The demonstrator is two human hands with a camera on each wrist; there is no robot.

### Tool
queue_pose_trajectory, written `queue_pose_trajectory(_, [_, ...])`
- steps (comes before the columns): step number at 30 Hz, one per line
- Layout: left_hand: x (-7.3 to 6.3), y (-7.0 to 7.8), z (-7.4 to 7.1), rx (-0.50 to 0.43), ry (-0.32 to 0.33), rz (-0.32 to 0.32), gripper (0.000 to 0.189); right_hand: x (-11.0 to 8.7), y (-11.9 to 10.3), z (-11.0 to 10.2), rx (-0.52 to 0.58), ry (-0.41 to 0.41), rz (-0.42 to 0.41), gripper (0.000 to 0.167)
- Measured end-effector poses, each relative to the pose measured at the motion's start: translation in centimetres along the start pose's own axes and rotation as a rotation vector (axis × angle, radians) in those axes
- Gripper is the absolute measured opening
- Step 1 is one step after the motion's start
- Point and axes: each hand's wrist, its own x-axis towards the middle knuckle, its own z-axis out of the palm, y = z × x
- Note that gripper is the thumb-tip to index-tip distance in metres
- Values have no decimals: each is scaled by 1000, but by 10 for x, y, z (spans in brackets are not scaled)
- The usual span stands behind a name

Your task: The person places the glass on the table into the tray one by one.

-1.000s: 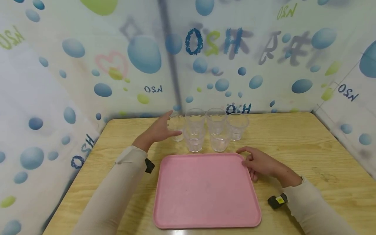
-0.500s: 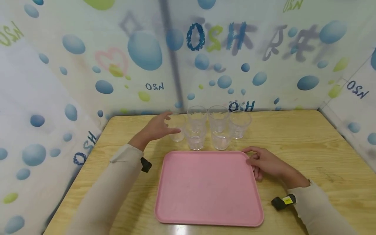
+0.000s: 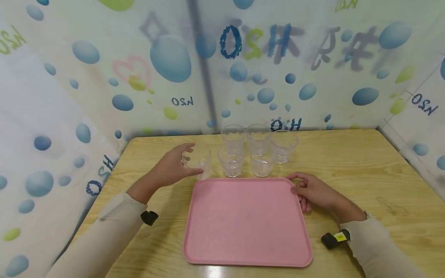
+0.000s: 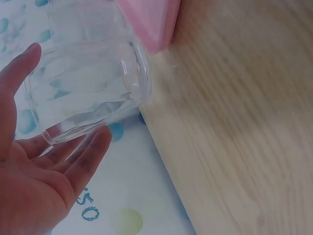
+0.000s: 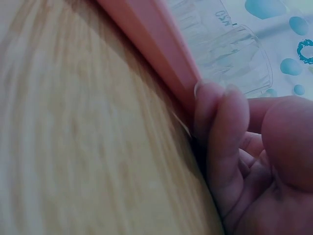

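At the left of the glasses, my left hand (image 3: 172,164) holds a clear drinking glass (image 3: 204,162), its thumb and fingers curled round the side. Close up in the left wrist view, the clear glass (image 4: 88,88) sits between thumb and fingers. Whether its base touches the table I cannot tell. A pink tray (image 3: 247,224) lies flat in front. On its far right corner, my right hand (image 3: 316,193) grips the rim with bent fingers; in the right wrist view the fingers (image 5: 227,127) meet the tray's edge (image 5: 161,44).
Several more clear glasses stand close together behind the tray, among them a front left one (image 3: 231,164) and a rightmost one (image 3: 283,146). They stand on a wooden table (image 3: 365,170). A printed curtain (image 3: 313,96) hangs behind the table's far edge.
My left hand has come round the leftmost glass and drawn it left and toward me, apart from the others. The right hand stays at the tray's corner.
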Motion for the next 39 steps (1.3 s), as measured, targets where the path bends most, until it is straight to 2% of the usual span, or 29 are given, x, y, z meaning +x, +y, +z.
queue_pose_trajectory(5, [-15,7,6,-48,-58,23,96,0,-1,0,-14,3,-10,47])
queue_pose_trajectory(12, [-25,19,12,-108,-129,35,95,0,-1,1,-30,6,-25,46])
queue_pose_trajectory(20, [-31,24,20,-82,-131,95,95,-1,-2,1,-43,18,-17,46])
queue_pose_trajectory(30, [-34,22,25,-84,-155,77,95,1,1,3,-28,10,-29,45])
queue_pose_trajectory(39, [-34,22,26,-81,-173,81,96,-2,-4,2,-48,20,-19,44])
